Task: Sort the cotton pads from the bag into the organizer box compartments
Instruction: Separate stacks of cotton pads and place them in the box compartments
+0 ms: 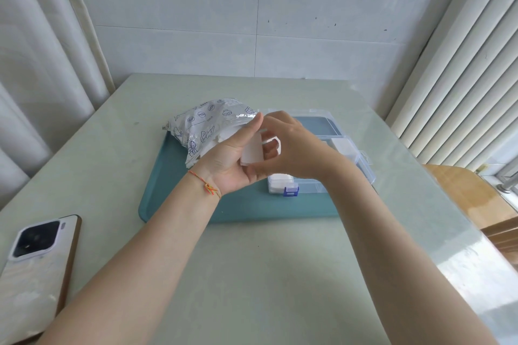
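— Above the green tray [179,204], what were the hands doing?

— Both were raised together over its middle. The left hand [232,159], palm turned toward the camera, held a small stack of white cotton pads [251,152] between thumb and fingers. The right hand [288,145] met it from the other side, its fingers curled against the same stack, pinching the far edge.

— And the bag?

— The crinkled silver bag [201,126] with blue drawings lay on the tray's far left part, just behind the left hand, its mouth open toward the hands. White pads showed inside the opening.

— Where was the box?

— The clear organizer box [361,159] sat on the tray's right side, lid open, largely hidden behind the right hand and forearm. One compartment toward the right held white pads [343,145]; the near-left compartment [280,183] also held a white stack, just below the hands. A small blue clasp [291,191] stood at the box's near edge.

— Anything else around?

— A phone [36,269] lay face down at the table's [280,274] near left corner, well apart from the tray. The left wrist wore an orange string bracelet [206,183].
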Available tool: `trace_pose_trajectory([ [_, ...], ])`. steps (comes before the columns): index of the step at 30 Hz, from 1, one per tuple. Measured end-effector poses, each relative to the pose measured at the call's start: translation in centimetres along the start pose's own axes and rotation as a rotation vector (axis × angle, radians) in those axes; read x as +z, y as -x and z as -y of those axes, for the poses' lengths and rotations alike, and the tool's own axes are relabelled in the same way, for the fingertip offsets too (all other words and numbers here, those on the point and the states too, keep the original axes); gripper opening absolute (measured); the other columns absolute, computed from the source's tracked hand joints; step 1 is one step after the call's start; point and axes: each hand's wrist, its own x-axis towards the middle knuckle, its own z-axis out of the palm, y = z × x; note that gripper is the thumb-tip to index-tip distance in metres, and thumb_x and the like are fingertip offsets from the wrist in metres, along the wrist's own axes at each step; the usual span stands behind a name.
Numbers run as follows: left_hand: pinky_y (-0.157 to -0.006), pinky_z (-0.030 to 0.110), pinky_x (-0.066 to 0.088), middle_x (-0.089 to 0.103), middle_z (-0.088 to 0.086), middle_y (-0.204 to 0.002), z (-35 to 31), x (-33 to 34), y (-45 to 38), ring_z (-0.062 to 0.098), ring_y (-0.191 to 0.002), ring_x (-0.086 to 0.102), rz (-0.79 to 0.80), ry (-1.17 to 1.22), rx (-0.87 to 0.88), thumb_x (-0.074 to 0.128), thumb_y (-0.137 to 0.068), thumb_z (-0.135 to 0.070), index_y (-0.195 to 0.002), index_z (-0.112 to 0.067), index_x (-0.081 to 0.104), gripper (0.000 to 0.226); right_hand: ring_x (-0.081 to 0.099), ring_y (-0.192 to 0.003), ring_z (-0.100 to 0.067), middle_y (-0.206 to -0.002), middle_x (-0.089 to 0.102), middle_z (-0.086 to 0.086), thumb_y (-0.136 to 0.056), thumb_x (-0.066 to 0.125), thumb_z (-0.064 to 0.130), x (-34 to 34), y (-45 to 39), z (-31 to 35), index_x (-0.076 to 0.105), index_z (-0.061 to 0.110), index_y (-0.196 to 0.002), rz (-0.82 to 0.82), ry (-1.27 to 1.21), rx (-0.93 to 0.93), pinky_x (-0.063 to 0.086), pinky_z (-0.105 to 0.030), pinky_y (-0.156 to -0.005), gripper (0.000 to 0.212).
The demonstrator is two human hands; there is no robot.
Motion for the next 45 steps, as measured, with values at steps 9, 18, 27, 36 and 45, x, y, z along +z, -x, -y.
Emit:
trace_pose_trajectory([
  [9, -0.063, 0.021, 0.043, 0.045, -0.005, -0.077, 0.0, 0.1, -0.2, 0.010, -0.067, 0.046, -0.084, 0.009, -0.012, 0.064, -0.083, -0.059, -0.087, -0.022, 0.062, 0.037, 0.041, -0.118, -0.015, -0.124, 0.042, 0.009, -0.066, 0.083, 0.045, 0.0, 0.4, 0.7, 0.048, 0.038, -0.127, 0.010, 0.127, -0.026, 0.035, -0.043, -0.105, 0.072],
  [18, -0.069, 0.025, 0.045, 0.047, -0.003, -0.080, 0.1, -0.3, -0.3, 0.012, -0.073, 0.049, -0.128, -0.043, -0.013, 0.065, -0.082, -0.062, -0.095, -0.024, 0.059, 0.041, 0.037, -0.117, -0.014, -0.123, 0.040, 0.010, -0.066, 0.081, 0.052, 0.2, 0.6, 1.1, 0.049, 0.037, -0.126, 0.017, 0.186, -0.027, 0.031, -0.042, -0.105, 0.069],
  [27, -0.050, 0.023, 0.039, 0.050, -0.008, -0.061, 0.0, 1.0, 0.3, 0.011, -0.053, 0.042, -0.111, -0.265, -0.001, 0.043, -0.087, -0.073, -0.092, -0.023, 0.060, 0.053, 0.053, -0.107, -0.003, -0.113, 0.055, 0.009, -0.088, 0.067, 0.033, -1.3, 0.4, 0.6, 0.064, 0.024, -0.113, 0.080, -0.147, 0.076, 0.039, -0.021, -0.088, 0.026],
  [36, -0.069, 0.036, 0.056, 0.063, 0.011, -0.079, 0.2, 2.1, -0.2, 0.021, -0.068, 0.062, -0.110, -0.510, 0.164, 0.038, -0.087, -0.071, -0.102, -0.026, 0.069, 0.056, 0.064, -0.091, -0.005, -0.098, 0.071, 0.006, -0.089, 0.068, 0.020, -2.2, 0.1, -0.8, 0.070, 0.017, -0.094, -0.194, -0.359, 0.157, 0.046, -0.020, -0.079, 0.007],
  [45, -0.045, 0.022, 0.044, 0.064, 0.002, -0.068, 1.1, 0.5, -1.5, 0.016, -0.049, 0.055, -0.525, -1.025, 0.152, 0.058, -0.088, -0.017, -0.088, -0.014, 0.061, 0.004, 0.064, -0.055, -0.012, -0.072, 0.071, -0.001, -0.088, 0.062, 0.010, -2.9, 1.6, -4.5, 0.065, 0.012, -0.087, -0.148, -0.355, 0.374, 0.041, -0.022, -0.049, 0.004],
])
